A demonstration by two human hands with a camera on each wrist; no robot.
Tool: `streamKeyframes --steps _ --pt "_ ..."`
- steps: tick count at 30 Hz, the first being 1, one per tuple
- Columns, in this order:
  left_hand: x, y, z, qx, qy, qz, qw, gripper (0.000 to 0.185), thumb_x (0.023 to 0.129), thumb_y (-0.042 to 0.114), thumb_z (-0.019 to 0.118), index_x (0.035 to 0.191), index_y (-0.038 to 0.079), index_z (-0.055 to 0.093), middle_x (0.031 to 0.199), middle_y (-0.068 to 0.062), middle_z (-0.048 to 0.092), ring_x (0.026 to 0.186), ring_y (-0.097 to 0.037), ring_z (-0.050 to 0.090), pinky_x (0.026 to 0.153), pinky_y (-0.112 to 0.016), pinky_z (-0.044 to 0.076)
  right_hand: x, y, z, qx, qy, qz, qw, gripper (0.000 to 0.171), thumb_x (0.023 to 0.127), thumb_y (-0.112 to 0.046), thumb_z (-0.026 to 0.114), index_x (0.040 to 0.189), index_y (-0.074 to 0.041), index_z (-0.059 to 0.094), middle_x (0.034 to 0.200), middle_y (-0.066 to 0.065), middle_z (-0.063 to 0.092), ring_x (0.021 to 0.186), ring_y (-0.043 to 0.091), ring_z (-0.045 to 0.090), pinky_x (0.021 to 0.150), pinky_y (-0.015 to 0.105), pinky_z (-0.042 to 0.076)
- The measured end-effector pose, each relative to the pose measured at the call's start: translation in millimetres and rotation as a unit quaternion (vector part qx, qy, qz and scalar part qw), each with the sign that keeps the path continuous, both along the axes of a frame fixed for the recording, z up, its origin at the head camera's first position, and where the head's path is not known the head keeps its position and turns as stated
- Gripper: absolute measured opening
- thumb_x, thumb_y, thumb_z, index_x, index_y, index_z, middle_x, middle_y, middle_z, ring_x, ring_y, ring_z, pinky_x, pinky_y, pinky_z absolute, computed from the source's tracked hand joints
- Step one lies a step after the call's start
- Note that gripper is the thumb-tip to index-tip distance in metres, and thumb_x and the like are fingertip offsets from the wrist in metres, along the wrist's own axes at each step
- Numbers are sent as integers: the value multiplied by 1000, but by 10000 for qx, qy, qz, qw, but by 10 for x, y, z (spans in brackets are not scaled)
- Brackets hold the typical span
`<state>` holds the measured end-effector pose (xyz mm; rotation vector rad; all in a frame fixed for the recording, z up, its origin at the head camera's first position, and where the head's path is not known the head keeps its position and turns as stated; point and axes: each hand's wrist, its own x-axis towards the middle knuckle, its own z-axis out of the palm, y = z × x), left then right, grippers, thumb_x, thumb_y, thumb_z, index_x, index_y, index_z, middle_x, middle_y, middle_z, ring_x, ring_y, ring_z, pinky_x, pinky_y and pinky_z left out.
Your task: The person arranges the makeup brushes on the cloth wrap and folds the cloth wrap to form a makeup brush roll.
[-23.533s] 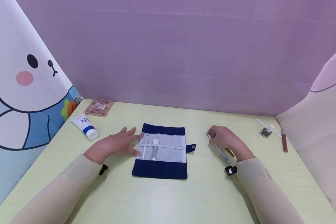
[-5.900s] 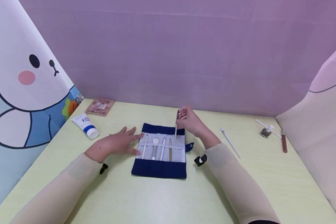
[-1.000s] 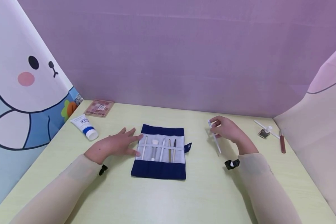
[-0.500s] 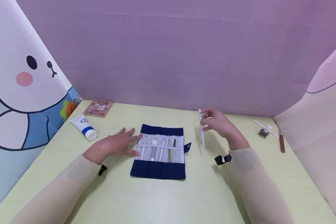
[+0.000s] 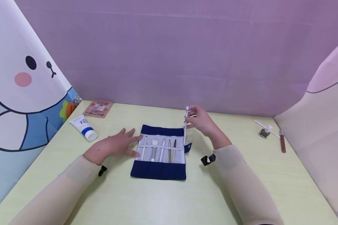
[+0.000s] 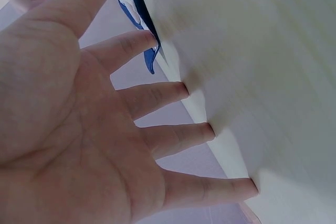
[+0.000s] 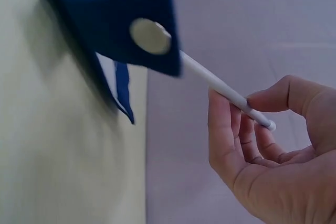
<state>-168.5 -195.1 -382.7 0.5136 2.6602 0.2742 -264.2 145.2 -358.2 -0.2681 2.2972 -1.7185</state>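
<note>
A navy brush roll with a pale lining lies unfolded on the table. Several slim tools stand under its elastic strip, among them a fluffy white brush, an olive stick and a dark-tipped one. My left hand rests with spread, straight fingers at the roll's left edge. Between thumb and fingers, my right hand pinches a slim white stick near its top, roughly upright by the roll's right edge. In the right wrist view the snap tab covers the stick's lower part.
At the back left lie a makeup palette and a white tube with a blue band. On the far right are a small glass bottle, a white stick touching it and a brown-handled tool.
Over the last second my right hand has carried the white stick leftward to the roll, turning it more upright. Earlier, several tools came into the roll. My left hand has stayed put.
</note>
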Motion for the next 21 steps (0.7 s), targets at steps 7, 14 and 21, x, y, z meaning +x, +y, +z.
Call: streamKeyframes --steps 7,14,21 --pt "5 -5 3 13 3 1 10000 89 97 61 70 169 23 34 177 -29 16 158 -67 12 107 -93 30 -2 -108 -154 16 -97 110 9999 50 98 8 57 143 4 35 122 18 53 97 25 63 88 42 68" --pt "-3 -7 -22 -23 35 -50 10000 88 97 60 70 168 21 36 177 -30 18 158 -68 14 107 -92 32 11 -138 -255 336 -201 264 9989 55 100 5 58 149 2 35 120 16 53 88 23 67 91 48 67" --pt "-4 -14 -24 -52 84 -82 9999 88 97 61 70 169 22 35 176 -30 18 157 -68 15 105 -93 32 99 -117 -268 1035 -255 652 9922 59 97 0 61 152 -2 39 116 16 58 79 23 70 81 40 67"
